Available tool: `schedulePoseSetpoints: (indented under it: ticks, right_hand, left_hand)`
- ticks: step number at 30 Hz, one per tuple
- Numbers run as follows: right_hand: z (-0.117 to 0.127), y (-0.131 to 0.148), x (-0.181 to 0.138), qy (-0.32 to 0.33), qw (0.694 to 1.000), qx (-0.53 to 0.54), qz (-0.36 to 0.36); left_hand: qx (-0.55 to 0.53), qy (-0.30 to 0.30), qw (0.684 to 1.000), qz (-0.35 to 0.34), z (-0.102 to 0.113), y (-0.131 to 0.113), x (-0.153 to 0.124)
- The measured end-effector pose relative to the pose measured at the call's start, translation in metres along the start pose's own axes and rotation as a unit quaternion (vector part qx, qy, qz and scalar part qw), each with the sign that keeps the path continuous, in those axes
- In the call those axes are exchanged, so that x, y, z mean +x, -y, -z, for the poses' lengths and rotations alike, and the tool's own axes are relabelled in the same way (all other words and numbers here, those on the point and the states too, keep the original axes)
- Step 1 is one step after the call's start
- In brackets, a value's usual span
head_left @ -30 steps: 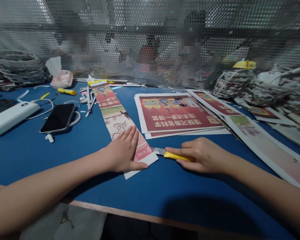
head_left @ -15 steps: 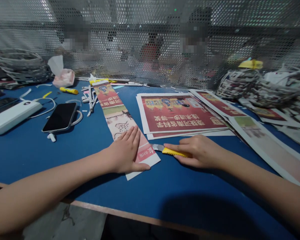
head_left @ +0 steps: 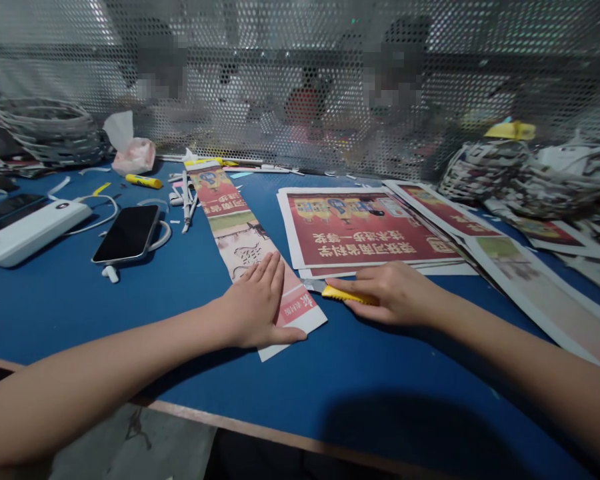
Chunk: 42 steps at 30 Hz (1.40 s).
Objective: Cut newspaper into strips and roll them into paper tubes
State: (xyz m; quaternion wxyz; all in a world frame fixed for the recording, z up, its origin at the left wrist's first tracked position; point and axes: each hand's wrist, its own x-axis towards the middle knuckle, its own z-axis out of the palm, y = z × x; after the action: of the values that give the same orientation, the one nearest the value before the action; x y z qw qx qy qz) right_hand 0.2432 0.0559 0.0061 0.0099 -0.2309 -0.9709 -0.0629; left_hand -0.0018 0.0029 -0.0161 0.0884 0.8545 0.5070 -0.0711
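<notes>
A long folded strip of printed newspaper lies slantwise on the blue table. My left hand presses flat on its near part, fingers stretched out and thumb apart. In my right hand is a yellow utility knife, gripped with the index finger along its top. Its blade points left and meets the strip's right edge, beside my left hand; whether it is inside the fold I cannot tell. Behind the knife lies a stack of red printed newspaper sheets.
More paper strips lie at the right, near woven paper baskets. On the left are a phone, a white power bank, a yellow glue stick and a tissue pack. A perforated metal screen stands behind, people beyond it.
The knife and my right hand have moved slightly up along the strip's right edge. My left hand stays flat on the strip. The whole view has shifted a little.
</notes>
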Motion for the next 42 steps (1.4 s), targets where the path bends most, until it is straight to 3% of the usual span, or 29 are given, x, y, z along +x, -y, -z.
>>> schedulePoseSetpoints:
  ticks: [7, 15, 21, 24, 32, 42]
  right_hand:
    - [0.009, 0.006, 0.003, -0.013, 1.000, -0.027, 0.006]
    - [0.014, 0.020, 0.003, 0.017, 1.000, -0.019, -0.016]
    - [0.014, 0.027, 0.007, 0.004, 1.000, 0.016, -0.023]
    - [0.015, 0.030, 0.009, 0.003, 0.999, 0.042, -0.022]
    - [0.005, 0.020, 0.003, 0.022, 1.000, 0.004, -0.016]
    - [-0.001, 0.019, 0.001, -0.013, 1.000, -0.010, -0.005]
  left_hand:
    - [-0.005, -0.001, 1.000, 0.006, -0.002, 0.001, 0.000]
    - [0.019, 0.017, 0.999, -0.041, 0.006, 0.006, -0.006]
    - [0.034, -0.111, 0.993, -0.026, 0.019, 0.015, -0.006]
    - [0.042, -0.129, 0.991, -0.019, 0.020, 0.020, -0.005]
    - [-0.003, -0.025, 1.000, -0.001, 0.007, 0.023, 0.004]
    - [-0.004, -0.008, 1.000, 0.029, 0.004, 0.021, 0.007]
